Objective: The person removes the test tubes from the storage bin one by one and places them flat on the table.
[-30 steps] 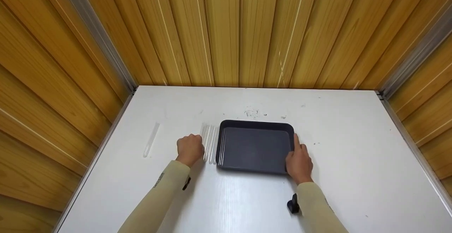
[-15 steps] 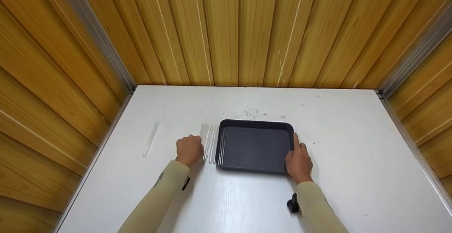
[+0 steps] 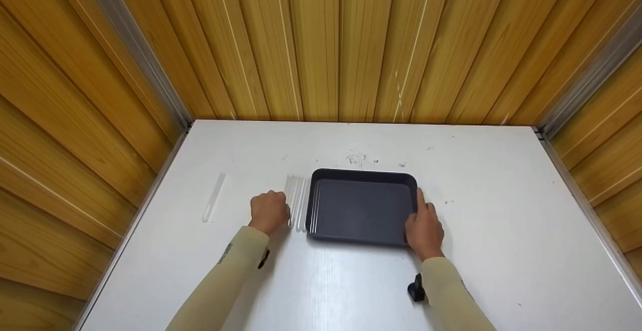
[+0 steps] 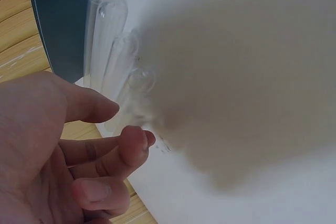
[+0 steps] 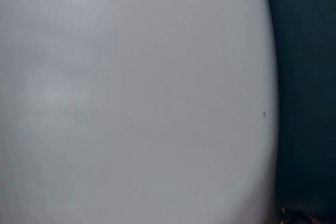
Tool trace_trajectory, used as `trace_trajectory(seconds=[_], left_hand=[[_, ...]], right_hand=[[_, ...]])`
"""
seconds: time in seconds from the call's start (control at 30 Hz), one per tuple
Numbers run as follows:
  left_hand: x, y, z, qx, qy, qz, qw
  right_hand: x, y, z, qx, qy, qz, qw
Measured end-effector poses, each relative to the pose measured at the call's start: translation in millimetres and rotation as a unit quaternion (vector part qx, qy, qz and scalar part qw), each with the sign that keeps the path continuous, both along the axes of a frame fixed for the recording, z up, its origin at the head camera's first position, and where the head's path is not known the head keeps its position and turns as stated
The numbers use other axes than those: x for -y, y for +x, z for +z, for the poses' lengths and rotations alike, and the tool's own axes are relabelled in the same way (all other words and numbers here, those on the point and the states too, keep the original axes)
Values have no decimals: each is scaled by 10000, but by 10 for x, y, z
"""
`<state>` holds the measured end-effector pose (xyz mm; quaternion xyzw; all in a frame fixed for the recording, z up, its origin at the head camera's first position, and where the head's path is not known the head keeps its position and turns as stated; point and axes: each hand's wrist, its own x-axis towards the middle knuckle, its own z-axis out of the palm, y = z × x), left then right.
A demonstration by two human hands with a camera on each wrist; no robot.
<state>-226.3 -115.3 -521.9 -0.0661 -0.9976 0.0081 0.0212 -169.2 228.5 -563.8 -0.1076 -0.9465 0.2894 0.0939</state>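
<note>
A dark rectangular tray (image 3: 363,213) lies on the white table in the head view. My right hand (image 3: 425,228) grips its right rim, thumb over the edge and index finger along the side. Several clear glass test tubes (image 3: 301,203) lie side by side against the tray's left edge. Thin bright lines show inside that edge; whether they are tubes or reflections I cannot tell. My left hand (image 3: 270,211) is next to the leftmost tube. In the left wrist view, its fingers (image 4: 94,190) are loosely curled, with a gap to the thumb. The right wrist view hides the right hand's fingers.
One more test tube (image 3: 214,197) lies apart on the left of the white table (image 3: 341,291). Wood-patterned panels (image 3: 321,45) stand behind and at both sides. A black wrist device (image 3: 416,288) sits at the right sleeve. Dark marks (image 3: 357,159) spot the tabletop behind the tray.
</note>
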Motion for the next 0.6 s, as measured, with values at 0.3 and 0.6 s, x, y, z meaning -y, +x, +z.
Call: trace_trajectory(seconds=[0.3,0.6], left_hand=[[2,8,32,92,-25,27,10000],[-18,10,91,88,-154,82,9998]], right_hand=[[-1,-9,-9,-95,59,31,9999],[0,-13,-13,-33,47,-30,10000]])
